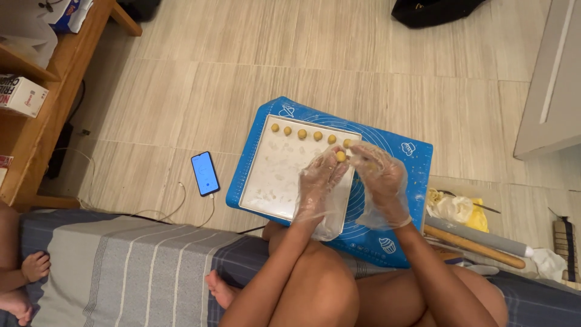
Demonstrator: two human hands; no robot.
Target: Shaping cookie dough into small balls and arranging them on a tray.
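Both my hands wear loose clear plastic gloves. My left hand (319, 184) and my right hand (381, 178) meet above the right side of a white tray (269, 175), and a small yellow dough ball (341, 156) sits between their fingertips. Several more yellow dough balls (302, 134) lie in a row along the tray's far edge. The tray rests on a blue silicone mat (405, 157) laid on the floor.
A phone (205, 174) with a lit blue screen lies left of the mat, its cable trailing. A wooden rolling pin (475, 245) and crumpled plastic (451, 207) lie to the right. Another person's foot (33, 266) rests on the striped mattress at left. Wooden shelves stand far left.
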